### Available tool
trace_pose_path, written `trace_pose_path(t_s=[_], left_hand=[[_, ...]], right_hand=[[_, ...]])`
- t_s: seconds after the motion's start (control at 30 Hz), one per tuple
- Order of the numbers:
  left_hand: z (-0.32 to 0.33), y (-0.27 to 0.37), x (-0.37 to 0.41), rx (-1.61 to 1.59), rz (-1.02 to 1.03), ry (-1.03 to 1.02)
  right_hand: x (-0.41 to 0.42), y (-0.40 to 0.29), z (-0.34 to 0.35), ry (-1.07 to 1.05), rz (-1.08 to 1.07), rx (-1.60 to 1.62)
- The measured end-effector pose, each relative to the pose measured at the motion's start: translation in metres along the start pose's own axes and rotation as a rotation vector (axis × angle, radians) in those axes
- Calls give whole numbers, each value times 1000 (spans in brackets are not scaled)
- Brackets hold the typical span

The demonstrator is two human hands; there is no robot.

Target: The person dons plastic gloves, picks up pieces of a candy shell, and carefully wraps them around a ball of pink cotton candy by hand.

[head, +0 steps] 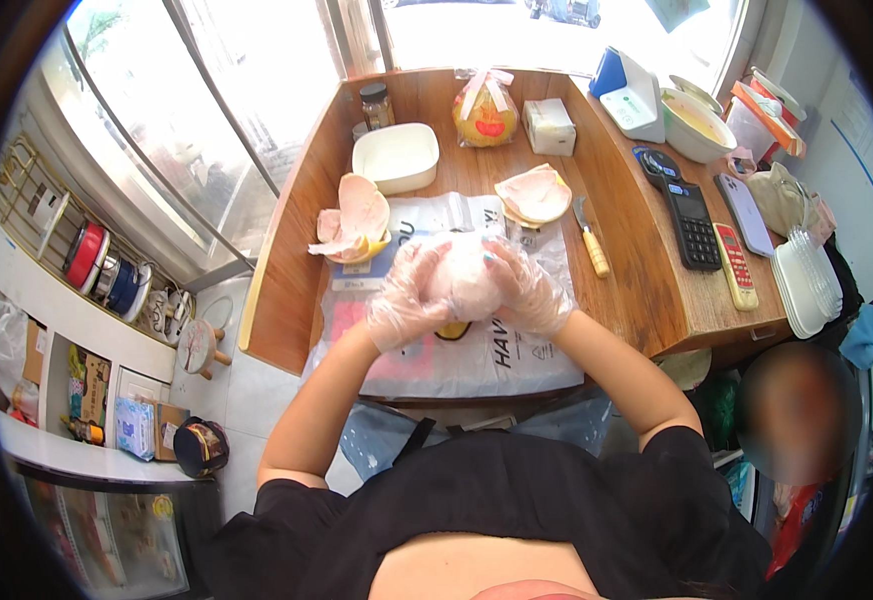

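Note:
Both my hands wear clear plastic gloves. My left hand (pixel 411 292) grips the left side of a peeled pomelo (pixel 466 281), and my right hand (pixel 530 289) grips its right side. The pale fruit is held over a white plastic bag (pixel 534 371) that lies on the wooden desk. Just below the fruit, a small yellow piece with a dark edge (pixel 452 330) shows partly. Thick pink-white peel with yellow skin (pixel 364 214) lies left of my hands, and more peel (pixel 534 196) lies beyond them to the right. A curved knife with a light handle (pixel 596 251) rests at the right.
An empty white tub (pixel 397 157), a lidded jar (pixel 376 105), a wrapped pomelo with a ribbon (pixel 485 112) and a tissue pack (pixel 550 126) stand at the back. The raised right counter (pixel 654 262) holds a payment terminal (pixel 691 221), phone, remote control, bowl and white trays (pixel 802 285).

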State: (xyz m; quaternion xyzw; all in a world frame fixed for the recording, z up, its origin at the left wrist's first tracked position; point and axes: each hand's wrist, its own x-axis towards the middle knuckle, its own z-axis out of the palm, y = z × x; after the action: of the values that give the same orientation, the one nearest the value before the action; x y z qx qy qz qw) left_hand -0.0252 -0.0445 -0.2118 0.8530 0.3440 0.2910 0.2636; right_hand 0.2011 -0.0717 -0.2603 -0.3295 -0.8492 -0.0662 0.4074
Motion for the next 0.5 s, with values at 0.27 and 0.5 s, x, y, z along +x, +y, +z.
trace_pose_path(t_s=[0.27, 0.5], left_hand=[[-12, 28, -4, 366, 101, -139], [12, 38, -23, 433, 325, 98]], right_hand=[[9, -22, -16, -101, 66, 126], [9, -46, -25, -70, 117, 204]])
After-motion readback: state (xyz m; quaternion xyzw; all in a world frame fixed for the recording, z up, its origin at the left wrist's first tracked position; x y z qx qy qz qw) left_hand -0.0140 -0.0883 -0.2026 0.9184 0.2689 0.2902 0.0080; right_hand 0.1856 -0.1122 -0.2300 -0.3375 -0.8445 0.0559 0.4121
